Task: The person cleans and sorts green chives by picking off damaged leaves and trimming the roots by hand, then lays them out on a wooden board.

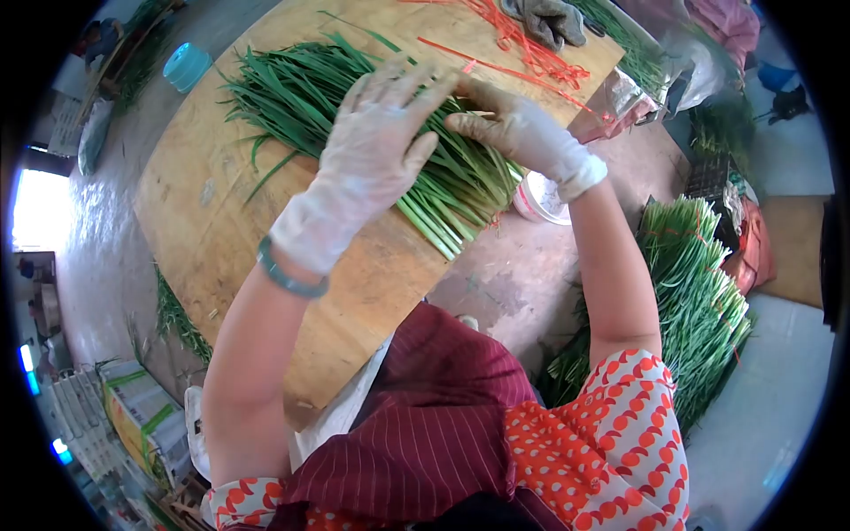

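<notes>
A pile of garlic chives [301, 93] lies slantwise on the wooden board, green leaf tips to the upper left and pale stem ends [443, 226] toward the lower right. My left hand [376, 133], in a whitish glove, rests flat over the leaves with its fingers stretched out and slightly blurred. Gloved in the same way, my right hand [522, 133] reaches across the upper edge of the pile, its thumb apart from the fingers. The right fingertips are dark-stained and close to the left fingers. Neither hand is closed around the chives.
Red ties [531, 53] and a grey glove [549, 22] lie at the board's far edge. A white tub [542, 199] stands beside the board [345, 257]. Tied chive bundles [695, 265] are stacked at the right. A blue basket [186, 66] is at the upper left.
</notes>
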Demonstrator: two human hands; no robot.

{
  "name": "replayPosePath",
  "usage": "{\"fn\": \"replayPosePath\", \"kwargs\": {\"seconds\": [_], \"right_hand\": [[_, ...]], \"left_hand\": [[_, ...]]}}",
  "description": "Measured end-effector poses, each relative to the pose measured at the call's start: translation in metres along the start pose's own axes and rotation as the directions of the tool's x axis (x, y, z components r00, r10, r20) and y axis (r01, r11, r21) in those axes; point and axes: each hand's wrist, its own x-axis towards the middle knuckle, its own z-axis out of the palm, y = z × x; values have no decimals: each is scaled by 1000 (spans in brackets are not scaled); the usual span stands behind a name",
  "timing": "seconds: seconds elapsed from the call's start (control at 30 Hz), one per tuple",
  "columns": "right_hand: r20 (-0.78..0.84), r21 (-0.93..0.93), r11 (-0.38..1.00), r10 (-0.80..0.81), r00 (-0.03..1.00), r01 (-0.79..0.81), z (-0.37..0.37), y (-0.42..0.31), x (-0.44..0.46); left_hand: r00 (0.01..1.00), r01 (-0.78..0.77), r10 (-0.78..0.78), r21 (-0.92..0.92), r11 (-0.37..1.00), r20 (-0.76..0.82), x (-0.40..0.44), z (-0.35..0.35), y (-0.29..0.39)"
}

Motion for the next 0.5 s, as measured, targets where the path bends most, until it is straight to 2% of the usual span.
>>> {"fn": "replayPosePath", "kwargs": {"seconds": [0.03, 0.07, 0.13, 0.2, 0.27, 0.3, 0.33, 0.4, 0.5], "right_hand": [[-99, 120, 992, -29, 995, 41, 0, 1, -2], [-98, 114, 993, -32, 995, 43, -3, -1, -9], [-278, 92, 996, 11, 960, 15, -11, -25, -33], [-303, 85, 995, 68, 951, -44, -14, -32, -51], [-234, -83, 981, -192, 953, 177, -12, -22, -65], [-258, -158, 973, -205, 944, 169, -8, -21, -71], [-261, -158, 974, -200, 944, 163, -6, -23, -75], [-281, -407, 912, -181, 943, 54, -3, -29, -78], [-326, -477, 878, -221, 919, 42, 6, -24, -78]], "left_hand": [[999, -46, 43, 84, 995, 34, 4, 12, -1], [999, -45, 43, 83, 996, 27, 6, 22, -2], [936, 64, -85, 72, 995, 343, 11, 37, -4], [945, 53, -72, 68, 996, 318, 15, 41, -8], [929, 85, -78, -2, 996, 362, 18, 37, -10], [930, 85, -81, 6, 996, 358, 18, 38, -10], [929, 81, -76, 2, 997, 361, 19, 38, -10], [914, 85, -85, 18, 996, 397, 20, 36, -10], [913, 78, -81, 24, 997, 401, 21, 34, -11]]}}
